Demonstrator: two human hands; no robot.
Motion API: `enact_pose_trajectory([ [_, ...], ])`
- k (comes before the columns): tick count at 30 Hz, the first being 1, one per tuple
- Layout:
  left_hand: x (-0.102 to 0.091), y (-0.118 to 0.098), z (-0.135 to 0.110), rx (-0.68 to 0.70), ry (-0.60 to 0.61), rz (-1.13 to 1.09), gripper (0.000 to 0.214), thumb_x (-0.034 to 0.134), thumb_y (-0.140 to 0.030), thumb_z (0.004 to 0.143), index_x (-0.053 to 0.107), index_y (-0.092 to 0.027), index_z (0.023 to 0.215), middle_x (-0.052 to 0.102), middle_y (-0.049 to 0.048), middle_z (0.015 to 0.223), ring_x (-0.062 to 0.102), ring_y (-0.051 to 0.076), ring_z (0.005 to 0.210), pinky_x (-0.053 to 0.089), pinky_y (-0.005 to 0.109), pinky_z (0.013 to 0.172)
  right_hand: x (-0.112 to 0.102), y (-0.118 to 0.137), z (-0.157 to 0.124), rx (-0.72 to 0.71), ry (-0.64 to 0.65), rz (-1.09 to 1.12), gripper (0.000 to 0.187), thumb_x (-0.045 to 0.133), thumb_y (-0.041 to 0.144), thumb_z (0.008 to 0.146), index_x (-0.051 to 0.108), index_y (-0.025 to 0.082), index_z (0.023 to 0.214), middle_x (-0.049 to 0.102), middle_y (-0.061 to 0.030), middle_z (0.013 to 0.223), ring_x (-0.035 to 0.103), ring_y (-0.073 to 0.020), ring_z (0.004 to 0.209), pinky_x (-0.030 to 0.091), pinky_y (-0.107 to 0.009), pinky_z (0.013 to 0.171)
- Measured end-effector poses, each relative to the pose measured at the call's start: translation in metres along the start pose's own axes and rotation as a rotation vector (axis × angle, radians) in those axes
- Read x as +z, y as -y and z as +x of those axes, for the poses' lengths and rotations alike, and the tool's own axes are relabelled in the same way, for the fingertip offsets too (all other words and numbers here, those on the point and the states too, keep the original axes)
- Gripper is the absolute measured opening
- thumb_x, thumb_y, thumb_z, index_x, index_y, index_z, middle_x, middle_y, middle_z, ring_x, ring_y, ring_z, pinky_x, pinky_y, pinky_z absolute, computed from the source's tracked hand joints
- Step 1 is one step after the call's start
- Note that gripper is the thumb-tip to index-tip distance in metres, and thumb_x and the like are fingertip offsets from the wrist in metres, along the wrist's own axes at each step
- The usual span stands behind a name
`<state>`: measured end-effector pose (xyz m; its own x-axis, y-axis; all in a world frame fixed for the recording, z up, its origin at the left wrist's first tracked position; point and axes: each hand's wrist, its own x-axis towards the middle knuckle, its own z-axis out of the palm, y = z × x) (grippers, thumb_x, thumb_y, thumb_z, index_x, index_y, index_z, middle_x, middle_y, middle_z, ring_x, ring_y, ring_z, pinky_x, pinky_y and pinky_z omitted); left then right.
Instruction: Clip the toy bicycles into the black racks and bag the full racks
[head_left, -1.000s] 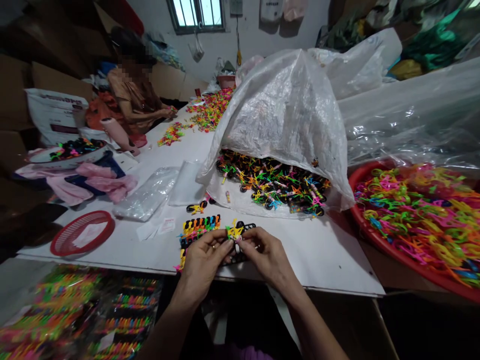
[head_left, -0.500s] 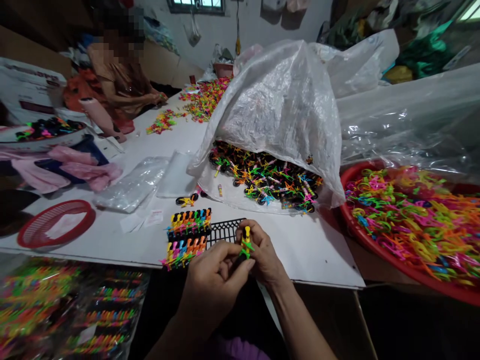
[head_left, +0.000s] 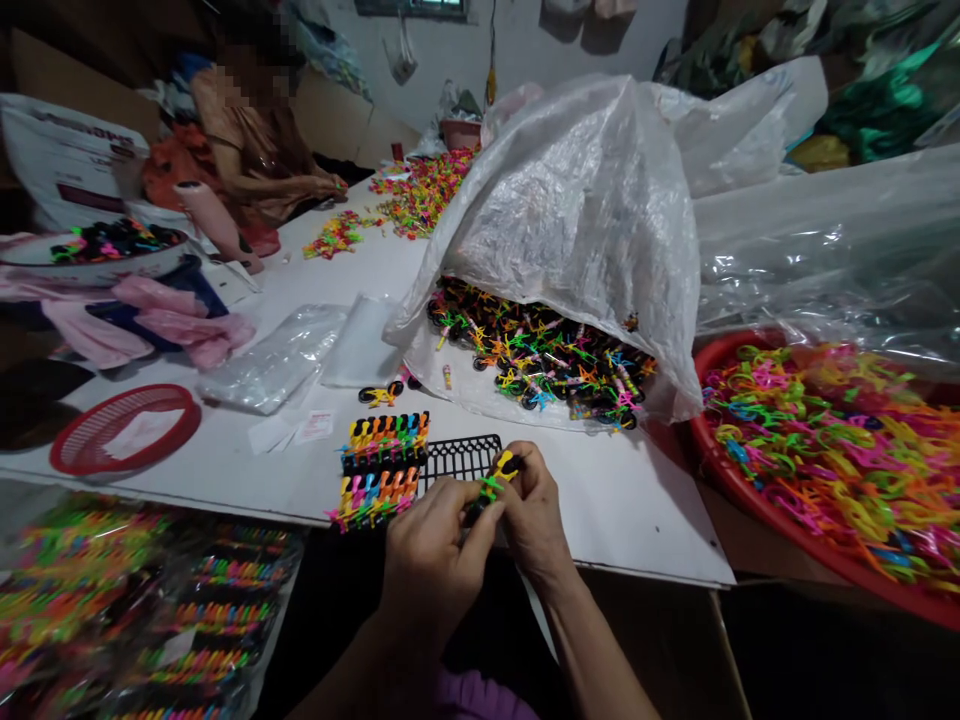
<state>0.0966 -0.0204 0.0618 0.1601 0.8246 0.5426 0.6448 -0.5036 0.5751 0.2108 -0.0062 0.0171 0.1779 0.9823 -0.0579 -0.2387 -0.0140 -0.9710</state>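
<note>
"Both busy?"
"Yes: my left hand (head_left: 429,545) and right hand (head_left: 538,515) pinch a yellow-and-green toy bicycle (head_left: 492,487) near the right end of the bare black grid (head_left: 459,457)."
"And the toy rows (head_left: 384,447)?"
"Left of that grid."

I count 2 hands of my own, left hand (head_left: 429,548) and right hand (head_left: 538,515), with 1 toy bike (head_left: 491,489) in my fingers (head_left: 482,535). Before me are 1 black rack (head_left: 466,456), 2 rows of toy bikes (head_left: 384,432) and 1 loose yellow bike (head_left: 380,395) with 2 black wheels (head_left: 368,396), all on 1 white surface (head_left: 622,500). I see 1 red mesh basket (head_left: 82,442) with 1 paper slip (head_left: 144,432) inside, at least 2 more slips (head_left: 315,427) nearby, 1 large red basin (head_left: 907,598), 1 white basin (head_left: 97,268), 1 big pale sack (head_left: 577,190) and 1 co-worker (head_left: 244,145). The pieces (head_left: 832,450) in the red basin and the toys (head_left: 555,365) at the sack's mouth overlap too much for counting.
</note>
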Motion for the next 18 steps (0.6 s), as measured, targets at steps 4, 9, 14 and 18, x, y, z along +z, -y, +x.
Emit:
enact_pose_trajectory([
  [4, 0.010, 0.011, -0.008, -0.019, 0.024, -0.035, 0.011, 0.054, -0.024, 0.082, 0.060, -0.016, 0.080, 0.060, 0.0011, 0.064, 0.056, 0.012, 0.057, 0.043, 0.022, 0.054, -0.001, -0.008, 0.000, 0.072, 0.006, 0.031, 0.031, 0.065, 0.036, 0.067, 0.044, 0.022, 0.085, 0.044, 0.0050, 0.070, 0.040, -0.0081, 0.055, 0.035, -0.019, 0.049],
  [9, 0.016, 0.020, -0.009, -0.454, 0.195, -0.378, 0.016, 0.058, -0.034, 0.077, 0.061, -0.018, 0.077, 0.061, -0.0006, 0.062, 0.055, 0.011, 0.052, 0.043, 0.020, 0.048, -0.002, -0.013, -0.001, 0.153, 0.005, -0.030, 0.037, 0.061, 0.048, 0.070, 0.048, 0.021, 0.091, 0.044, 0.0055, 0.064, 0.041, -0.0093, 0.051, 0.036, -0.021, 0.047],
  [14, 0.011, 0.027, -0.005, -0.703, 0.159, -0.559, 0.023, 0.063, -0.038, 0.070, 0.057, -0.016, 0.072, 0.057, -0.0027, 0.058, 0.054, 0.010, 0.052, 0.042, 0.019, 0.046, -0.017, -0.006, -0.008, 0.042, 0.079, -0.326, 0.040, 0.058, 0.046, 0.075, 0.053, 0.018, 0.104, 0.056, -0.0009, 0.077, 0.053, -0.0143, 0.069, 0.044, -0.026, 0.063],
  [18, 0.010, 0.029, -0.006, -0.690, 0.112, -0.559, 0.024, 0.065, -0.038, 0.067, 0.057, -0.015, 0.070, 0.056, -0.0025, 0.059, 0.054, 0.010, 0.054, 0.042, 0.019, 0.048, -0.021, 0.000, -0.018, -0.098, 0.166, -0.694, 0.020, 0.063, 0.036, 0.075, 0.061, 0.019, 0.085, 0.058, -0.0024, 0.079, 0.052, -0.0154, 0.073, 0.041, -0.026, 0.066],
])
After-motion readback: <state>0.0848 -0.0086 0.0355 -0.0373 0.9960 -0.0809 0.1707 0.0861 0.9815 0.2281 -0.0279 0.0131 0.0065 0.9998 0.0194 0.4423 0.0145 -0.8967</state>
